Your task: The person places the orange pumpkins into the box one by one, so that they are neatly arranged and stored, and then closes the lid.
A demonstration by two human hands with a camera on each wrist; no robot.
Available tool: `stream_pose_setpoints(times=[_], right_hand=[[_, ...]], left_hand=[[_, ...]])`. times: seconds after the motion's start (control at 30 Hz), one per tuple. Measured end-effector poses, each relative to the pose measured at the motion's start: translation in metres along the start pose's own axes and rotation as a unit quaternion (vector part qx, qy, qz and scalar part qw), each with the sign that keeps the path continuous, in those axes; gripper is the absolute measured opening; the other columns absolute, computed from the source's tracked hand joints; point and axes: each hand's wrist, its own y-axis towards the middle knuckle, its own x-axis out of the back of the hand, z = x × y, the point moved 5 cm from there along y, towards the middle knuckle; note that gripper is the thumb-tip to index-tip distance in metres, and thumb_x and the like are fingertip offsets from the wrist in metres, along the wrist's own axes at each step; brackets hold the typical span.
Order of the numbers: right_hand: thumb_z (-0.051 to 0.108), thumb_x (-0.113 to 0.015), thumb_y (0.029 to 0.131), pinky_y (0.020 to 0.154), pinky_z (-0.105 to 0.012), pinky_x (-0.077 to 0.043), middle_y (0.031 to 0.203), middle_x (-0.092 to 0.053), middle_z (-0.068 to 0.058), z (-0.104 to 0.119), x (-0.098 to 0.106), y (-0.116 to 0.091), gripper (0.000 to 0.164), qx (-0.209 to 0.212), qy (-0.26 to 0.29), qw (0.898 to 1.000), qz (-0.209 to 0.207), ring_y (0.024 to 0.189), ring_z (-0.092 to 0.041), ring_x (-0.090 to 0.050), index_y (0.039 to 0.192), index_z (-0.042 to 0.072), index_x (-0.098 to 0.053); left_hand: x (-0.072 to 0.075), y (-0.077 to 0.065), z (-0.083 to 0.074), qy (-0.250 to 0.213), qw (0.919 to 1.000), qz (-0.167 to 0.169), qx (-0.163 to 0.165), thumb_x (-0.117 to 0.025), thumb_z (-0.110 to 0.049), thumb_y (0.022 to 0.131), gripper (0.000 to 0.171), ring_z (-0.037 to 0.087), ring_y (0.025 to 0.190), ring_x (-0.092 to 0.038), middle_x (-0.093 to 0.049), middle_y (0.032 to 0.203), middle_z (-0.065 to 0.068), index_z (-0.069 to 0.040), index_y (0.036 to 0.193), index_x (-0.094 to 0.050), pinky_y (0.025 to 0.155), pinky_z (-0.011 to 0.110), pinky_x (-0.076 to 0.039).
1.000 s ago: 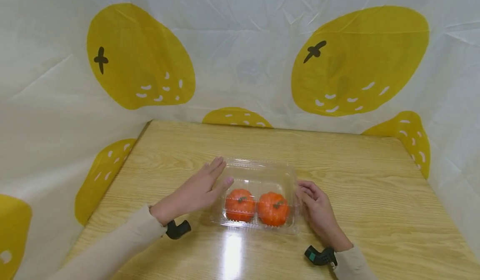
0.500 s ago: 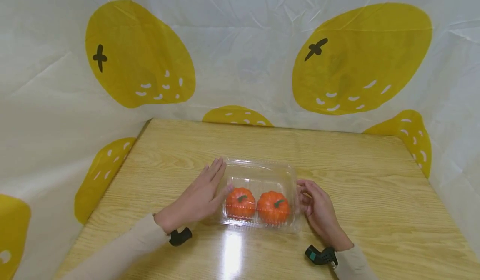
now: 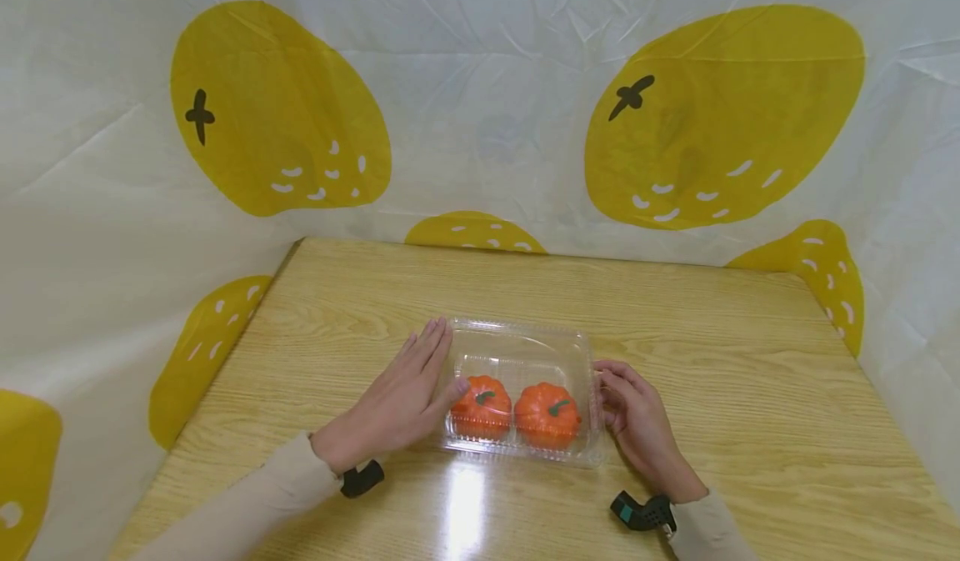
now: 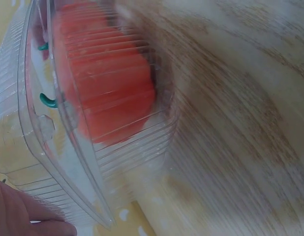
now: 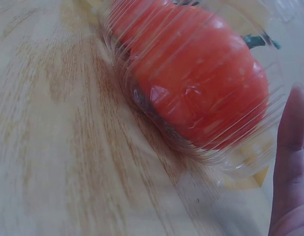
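Two orange toy pumpkins (image 3: pixel 547 418) with green stems sit side by side inside a clear plastic clamshell container (image 3: pixel 525 346) on the table. Its lid lies over the base; in the left wrist view a narrow gap shows between lid rim (image 4: pixel 31 130) and base rim. My left hand (image 3: pixel 393 403) rests along the container's left side, fingers straight and together, thumb over the lid near the left pumpkin (image 3: pixel 480 411). At the right side, my right hand (image 3: pixel 637 419) touches the edge with loosely bent fingers; one straight digit (image 5: pixel 289 162) stands beside the ribbed wall in the right wrist view.
The wooden table (image 3: pixel 720 394) extends around the container on all sides. A white curtain (image 3: pixel 487 127) with yellow fruit prints encloses the back and sides. Each wrist carries a black camera mount (image 3: pixel 641 511).
The left hand has shifted slightly toward the front and right, its fingers now closer together along the container's side. The right fingers have moved only slightly. The container stays nearly in place.
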Motion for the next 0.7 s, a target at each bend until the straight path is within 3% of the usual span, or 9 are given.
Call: stream_pose_setpoints(times=[0.33,0.5,0.7], right_hand=[[0.009,-0.045,0.109,0.059,-0.019,-0.058,0.091,-0.07,0.012,-0.001,0.001,-0.002,0.02,-0.001,-0.024,1.0,0.006,0.075,-0.002,-0.066,0.121,0.016,-0.061],[0.009,-0.048,0.108,0.063,-0.02,-0.059,0.092,-0.07,0.012,0.001,0.0,-0.005,0.02,-0.022,-0.045,0.999,0.006,0.079,-0.002,-0.065,0.124,0.017,-0.058],[0.01,-0.048,0.108,0.069,-0.027,-0.061,0.096,-0.07,0.014,0.002,-0.003,-0.011,0.022,-0.055,-0.077,0.995,0.038,0.085,-0.001,-0.065,0.128,0.02,-0.053]], left_hand=[[-0.003,-0.001,-0.001,0.01,0.9999,-0.009,-0.004,-0.032,-0.054,0.11,0.079,0.032,0.164,-0.009,-0.003,0.173,0.015,0.002,0.162,-0.012,0.135,0.049,-0.011],[-0.003,-0.001,0.0,0.014,0.9998,-0.012,-0.004,-0.032,-0.054,0.11,0.079,0.032,0.163,-0.009,-0.003,0.173,0.015,0.002,0.162,-0.013,0.135,0.049,-0.011],[-0.004,0.0,0.004,0.016,0.9998,-0.015,0.004,-0.03,-0.055,0.11,0.079,0.032,0.163,-0.01,-0.007,0.173,0.017,0.002,0.162,-0.015,0.135,0.048,-0.011]])
